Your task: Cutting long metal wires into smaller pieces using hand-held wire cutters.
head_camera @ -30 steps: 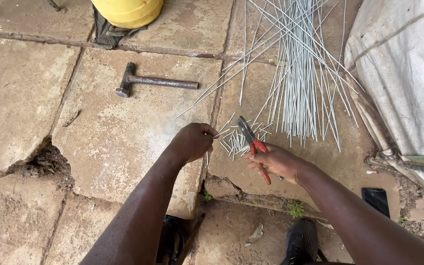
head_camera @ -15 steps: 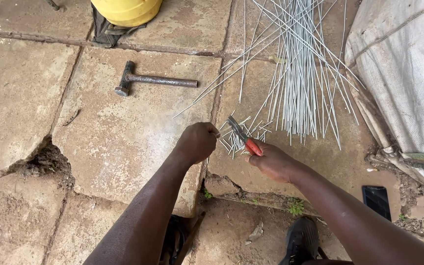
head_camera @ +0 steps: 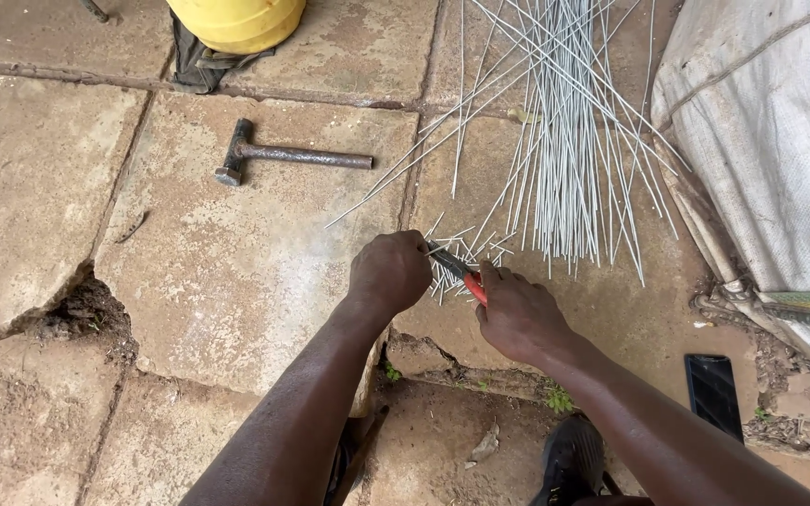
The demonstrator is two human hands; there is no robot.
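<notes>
The pliers [head_camera: 458, 272], with red handles, sit just below the frame's centre, nose pointing up-left into a scatter of short wire pieces [head_camera: 466, 258] on the paving. The right hand [head_camera: 517, 314] is wrapped tight round the handles, thumb on top, likely so the nose can bite. The left hand [head_camera: 389, 272] is fisted right at the nose, knuckles up, apparently pinching a wire end to steady it; what its fingers grip is hidden.

Above the hands, a fan of long wires [head_camera: 564, 131] runs toward the upper right, its near ends falling just beside the short pieces, handy for drawing one out at a time. A hammer [head_camera: 283, 155] lies in the upper left, well apart from both hands. A yellow bucket [head_camera: 236, 19] stands at the top edge, a grey sack [head_camera: 771, 150] fills the right side, and a black shoe [head_camera: 569, 459] shows at the bottom.
</notes>
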